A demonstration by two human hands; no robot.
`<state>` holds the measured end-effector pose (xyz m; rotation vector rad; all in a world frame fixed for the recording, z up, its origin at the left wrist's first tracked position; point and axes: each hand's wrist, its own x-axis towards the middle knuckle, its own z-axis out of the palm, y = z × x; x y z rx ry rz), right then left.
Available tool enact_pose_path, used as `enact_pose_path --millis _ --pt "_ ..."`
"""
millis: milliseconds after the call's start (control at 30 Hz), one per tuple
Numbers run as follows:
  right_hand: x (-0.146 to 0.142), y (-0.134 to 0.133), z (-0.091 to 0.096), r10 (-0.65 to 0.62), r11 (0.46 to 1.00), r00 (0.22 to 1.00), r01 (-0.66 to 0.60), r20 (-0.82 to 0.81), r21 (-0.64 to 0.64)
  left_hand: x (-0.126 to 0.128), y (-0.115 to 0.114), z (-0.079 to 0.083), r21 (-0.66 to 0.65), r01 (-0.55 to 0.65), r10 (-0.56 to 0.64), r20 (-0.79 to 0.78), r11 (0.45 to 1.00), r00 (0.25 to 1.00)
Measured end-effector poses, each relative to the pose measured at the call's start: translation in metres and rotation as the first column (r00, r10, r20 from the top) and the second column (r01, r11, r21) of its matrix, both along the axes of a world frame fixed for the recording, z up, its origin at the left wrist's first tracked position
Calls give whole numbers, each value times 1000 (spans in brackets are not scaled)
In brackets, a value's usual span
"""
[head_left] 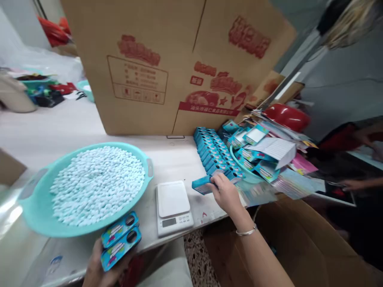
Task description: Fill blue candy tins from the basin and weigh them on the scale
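Observation:
My left hand at the bottom edge grips two small blue candy boxes, stacked side by side, just below the rim of a teal basin heaped with pale blue tablets. My right hand, with a bracelet at the wrist, reaches across the table and pinches one blue box at the near end of two long rows of the same boxes. A white kitchen scale sits between my hands.
A large printed cardboard carton stands behind the rows. A pile of flat blue cartons and papers lies at the right, with a red object behind. An open brown box sits below. Another person's hand shows far right.

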<state>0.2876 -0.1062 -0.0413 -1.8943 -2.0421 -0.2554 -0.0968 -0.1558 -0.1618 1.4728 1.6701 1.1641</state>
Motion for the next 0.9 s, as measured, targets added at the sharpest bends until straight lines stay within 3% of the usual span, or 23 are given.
enact_pose_path --millis 200,367,500,667,900 --pt "-81 13 13 243 969 958 -233 151 -83 -5 -2 -2 10 64 -64 23 998 998" --pt "-109 24 8 333 942 911 -310 244 -127 -13 -3 -11 75 91 -91 -14 993 996" --pt "-105 21 8 346 936 926 -330 154 -119 -13 -7 -16 73 58 -57 -16 996 998" --pt "-79 7 13 261 965 965 -261 18 20 -11 -15 -13 -9 51 -50 66 999 997" --pt "-61 -5 9 233 972 969 -232 -83 23 -12 -17 -9 -18 -15 16 77 1000 997"
